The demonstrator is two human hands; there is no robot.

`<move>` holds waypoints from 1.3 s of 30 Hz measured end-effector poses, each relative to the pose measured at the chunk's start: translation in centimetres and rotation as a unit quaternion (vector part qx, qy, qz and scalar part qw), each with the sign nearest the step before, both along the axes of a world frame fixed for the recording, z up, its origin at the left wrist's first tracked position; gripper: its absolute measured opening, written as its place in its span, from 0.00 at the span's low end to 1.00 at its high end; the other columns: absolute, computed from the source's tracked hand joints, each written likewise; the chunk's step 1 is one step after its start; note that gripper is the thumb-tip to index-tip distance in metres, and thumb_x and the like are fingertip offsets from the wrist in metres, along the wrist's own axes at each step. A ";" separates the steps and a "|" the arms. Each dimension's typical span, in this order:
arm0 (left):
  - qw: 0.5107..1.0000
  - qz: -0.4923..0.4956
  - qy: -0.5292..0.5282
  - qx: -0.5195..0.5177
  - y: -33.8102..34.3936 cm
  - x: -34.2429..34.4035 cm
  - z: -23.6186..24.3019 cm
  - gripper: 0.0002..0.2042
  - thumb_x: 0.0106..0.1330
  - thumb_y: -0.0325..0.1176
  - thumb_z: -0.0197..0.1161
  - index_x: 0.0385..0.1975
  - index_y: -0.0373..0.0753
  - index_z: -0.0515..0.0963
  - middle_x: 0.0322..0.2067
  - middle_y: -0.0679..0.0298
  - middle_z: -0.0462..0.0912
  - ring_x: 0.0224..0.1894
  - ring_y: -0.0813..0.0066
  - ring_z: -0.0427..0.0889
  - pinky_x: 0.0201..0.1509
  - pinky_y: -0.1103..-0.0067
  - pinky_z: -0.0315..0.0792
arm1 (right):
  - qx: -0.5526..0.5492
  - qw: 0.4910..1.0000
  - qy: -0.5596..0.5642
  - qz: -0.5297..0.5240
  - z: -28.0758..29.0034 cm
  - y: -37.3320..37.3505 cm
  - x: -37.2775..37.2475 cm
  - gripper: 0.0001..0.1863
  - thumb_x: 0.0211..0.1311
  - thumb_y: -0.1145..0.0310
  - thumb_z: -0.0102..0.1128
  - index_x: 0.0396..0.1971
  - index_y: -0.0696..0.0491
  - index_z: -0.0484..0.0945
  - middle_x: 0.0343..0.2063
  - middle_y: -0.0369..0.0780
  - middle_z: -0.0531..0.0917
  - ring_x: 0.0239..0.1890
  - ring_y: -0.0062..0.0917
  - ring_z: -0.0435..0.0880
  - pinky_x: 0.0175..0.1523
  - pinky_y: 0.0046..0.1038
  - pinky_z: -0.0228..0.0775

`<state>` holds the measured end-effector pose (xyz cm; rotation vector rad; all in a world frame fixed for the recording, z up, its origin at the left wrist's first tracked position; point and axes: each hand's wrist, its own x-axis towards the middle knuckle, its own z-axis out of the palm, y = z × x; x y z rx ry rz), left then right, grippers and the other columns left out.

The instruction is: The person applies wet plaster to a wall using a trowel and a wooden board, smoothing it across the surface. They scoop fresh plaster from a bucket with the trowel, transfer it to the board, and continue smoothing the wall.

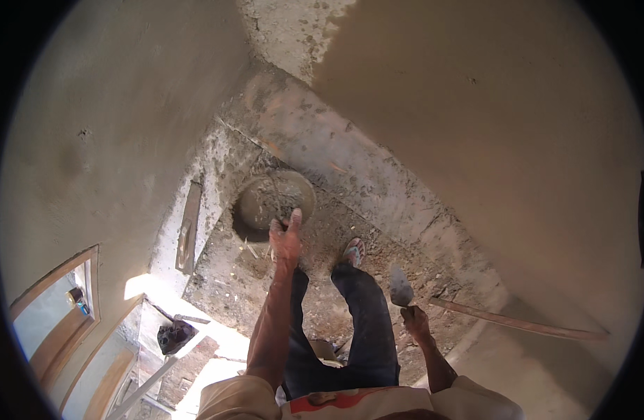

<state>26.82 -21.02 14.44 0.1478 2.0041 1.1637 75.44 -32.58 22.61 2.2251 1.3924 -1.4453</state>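
My left hand (285, 241) reaches over the near rim of a round basin (239, 222) holding wet grey mortar. Its thumb and fingers stand apart, with grey smears on the tips. A thin dark streak runs from these fingertips across the basin; I cannot tell whether it is falling mortar. Low at my right side, my right hand (415, 322) is closed round the handle of a trowel (401, 288). The trowel's grey, mortar-marked blade points away from me.
A long wooden float (189, 227) leans by the left wall. A wooden strip (518, 322) lies at right, its end against the wall. A dark bag (175, 337) sits near the wooden window frame (91, 280). Plastered walls (504, 126) meet ahead; rubble covers the floor around my feet.
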 end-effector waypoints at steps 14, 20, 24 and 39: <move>0.983 0.145 0.064 0.090 -18.7 -20.3 -17.1 0.22 0.82 0.55 0.53 0.31 0.45 0.75 0.24 0.74 0.70 0.24 0.83 0.66 0.30 0.78 0.68 | 0.074 0.882 0.106 0.454 -19.8 23.9 -37.5 0.24 0.75 0.55 0.59 0.61 0.56 0.77 0.53 0.49 0.86 0.53 0.48 0.86 0.57 0.42 0.79; 0.975 0.176 0.134 -0.012 -20.4 -24.9 -27.5 0.36 0.82 0.62 0.42 0.54 0.29 0.81 0.44 0.55 0.85 0.46 0.68 0.80 0.54 0.70 0.75 | 0.263 0.716 0.116 0.636 -27.3 25.8 -45.3 0.21 0.70 0.54 0.62 0.55 0.52 0.79 0.47 0.45 0.84 0.47 0.47 0.89 0.49 0.46 0.81; 0.964 0.137 0.229 0.004 -19.5 -25.5 -31.0 0.39 0.82 0.63 0.38 0.52 0.27 0.82 0.44 0.55 0.86 0.48 0.69 0.81 0.55 0.72 0.75 | 0.359 0.625 0.093 0.686 -27.5 25.9 -50.2 0.16 0.71 0.57 0.61 0.47 0.53 0.81 0.40 0.45 0.84 0.42 0.43 0.89 0.43 0.46 0.83; 0.929 -0.060 0.355 0.082 -8.7 -20.1 -26.9 0.35 0.82 0.58 0.48 0.61 0.23 0.75 0.49 0.36 0.86 0.55 0.46 0.86 0.61 0.61 0.77 | 0.421 0.482 0.063 0.765 -38.9 26.0 -53.0 0.12 0.60 0.69 0.62 0.39 0.58 0.87 0.27 0.48 0.87 0.32 0.42 0.90 0.36 0.39 0.82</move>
